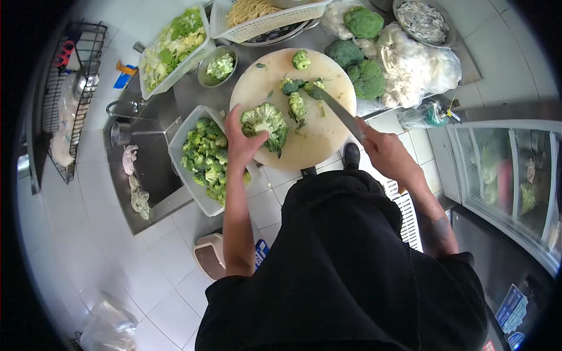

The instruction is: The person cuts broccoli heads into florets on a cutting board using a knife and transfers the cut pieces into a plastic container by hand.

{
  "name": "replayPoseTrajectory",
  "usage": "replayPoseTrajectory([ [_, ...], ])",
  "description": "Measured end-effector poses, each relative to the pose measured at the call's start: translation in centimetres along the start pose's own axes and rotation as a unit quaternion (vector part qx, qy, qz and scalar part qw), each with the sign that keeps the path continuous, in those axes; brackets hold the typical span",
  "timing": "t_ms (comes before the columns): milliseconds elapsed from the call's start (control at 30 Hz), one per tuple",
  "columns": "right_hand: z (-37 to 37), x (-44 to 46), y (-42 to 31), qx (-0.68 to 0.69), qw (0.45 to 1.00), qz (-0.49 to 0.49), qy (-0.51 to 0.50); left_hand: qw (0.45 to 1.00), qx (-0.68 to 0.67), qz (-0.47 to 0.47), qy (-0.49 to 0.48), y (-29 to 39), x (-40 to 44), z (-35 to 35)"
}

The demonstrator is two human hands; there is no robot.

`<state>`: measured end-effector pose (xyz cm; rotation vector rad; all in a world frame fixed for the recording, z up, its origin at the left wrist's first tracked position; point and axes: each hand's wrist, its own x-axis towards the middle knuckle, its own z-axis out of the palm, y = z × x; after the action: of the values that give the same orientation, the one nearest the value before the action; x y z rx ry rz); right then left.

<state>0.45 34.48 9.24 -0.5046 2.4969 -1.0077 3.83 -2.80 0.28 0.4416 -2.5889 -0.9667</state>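
Observation:
My left hand [242, 138] grips a cut broccoli head [264, 126] at the left side of the round cutting board [331, 143]; its pale stem side faces up. In my right hand [383, 149] is a knife [339, 111], its blade slanting up and left over the board, the tip by some broccoli trimmings [293, 86]. A broccoli piece [297, 107] lies between the held head and the blade. One small floret [301, 59] rests near the board's far edge. Left of the board, a white plastic bin [180, 153] holds many cut florets [204, 153].
Whole broccoli heads [366, 79] and bagged cauliflower [410, 58] sit right of the board. Behind are a lettuce basket [167, 82], a noodle basket [275, 29] and a small metal bowl [202, 76]. A sink [152, 175] lies left; a glass-fronted fridge [509, 175] stands right.

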Motion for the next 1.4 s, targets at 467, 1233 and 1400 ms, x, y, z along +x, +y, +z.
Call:
replayPoseTrajectory([
  [467,3.5,-2.3,-3.8,0.034,0.998,-0.042,-0.037,0.894,-0.281,-0.322,-0.134,3.6,0.3,-1.3],
  [1233,7.2,-0.8,-2.7,-0.021,0.997,-0.056,-0.052,0.868,-0.336,-0.355,-0.092,2.8,-0.7,-1.1],
  [1400,5.4,0.6,-1.5,-0.041,0.997,-0.042,0.047,0.877,-0.336,-0.317,-0.135,2.4,-0.6,-1.7],
])
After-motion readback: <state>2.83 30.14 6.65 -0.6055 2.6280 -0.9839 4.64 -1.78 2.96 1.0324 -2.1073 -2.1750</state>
